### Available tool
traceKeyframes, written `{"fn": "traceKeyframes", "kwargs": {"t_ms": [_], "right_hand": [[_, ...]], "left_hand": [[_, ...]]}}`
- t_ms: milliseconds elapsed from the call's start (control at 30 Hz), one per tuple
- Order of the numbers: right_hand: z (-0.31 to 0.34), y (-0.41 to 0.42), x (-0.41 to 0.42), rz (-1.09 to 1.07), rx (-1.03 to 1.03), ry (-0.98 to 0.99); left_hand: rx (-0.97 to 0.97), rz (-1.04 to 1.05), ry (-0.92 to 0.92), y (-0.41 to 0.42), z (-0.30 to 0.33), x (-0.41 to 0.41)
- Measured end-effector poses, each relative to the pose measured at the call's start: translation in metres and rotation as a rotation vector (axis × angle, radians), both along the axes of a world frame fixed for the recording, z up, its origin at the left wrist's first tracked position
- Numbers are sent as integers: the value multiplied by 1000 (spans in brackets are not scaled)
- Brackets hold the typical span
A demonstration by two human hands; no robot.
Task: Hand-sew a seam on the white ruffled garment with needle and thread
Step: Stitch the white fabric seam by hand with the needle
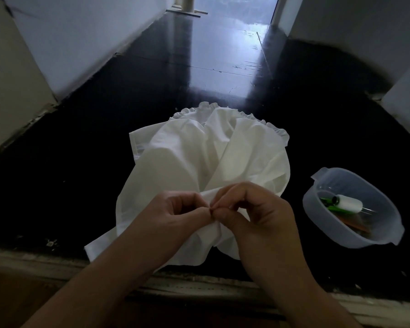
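Pinching the garment [199,157] fold, my left hand [175,214] and right hand [253,209] met, probably steadying the seam. I saw no needle.

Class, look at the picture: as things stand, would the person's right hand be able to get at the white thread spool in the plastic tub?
Probably yes, once freed. The tub sits open-topped on the right hand's side, the thread spool lying exposed on top, nothing between. But both hands are now pinching the white garment, so the right would have to let go first.
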State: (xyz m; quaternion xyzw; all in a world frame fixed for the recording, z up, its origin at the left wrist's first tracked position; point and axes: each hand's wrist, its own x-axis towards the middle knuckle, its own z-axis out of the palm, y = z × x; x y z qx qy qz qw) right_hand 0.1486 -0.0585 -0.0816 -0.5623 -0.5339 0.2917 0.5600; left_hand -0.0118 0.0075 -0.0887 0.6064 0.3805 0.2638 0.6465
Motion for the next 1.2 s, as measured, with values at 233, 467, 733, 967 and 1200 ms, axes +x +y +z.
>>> {"fn": "traceKeyframes", "kwargs": {"t_ms": [233,467,733,967,1200], "right_hand": [[20,5,18,-20,3,681],[19,3,29,-18,-120,467],[15,-4,41,149,-178,-411],[2,4,52,-45,-194,-732],[-7,5,60,-228,-395,-766]], "left_hand": [[237,108,251,2,3,-2],[140,-8,107,-1,12,0],[361,-149,259,-3,8,5],[324,-60,218,1,10,3],[326,-24,216,3,10,0]]}}
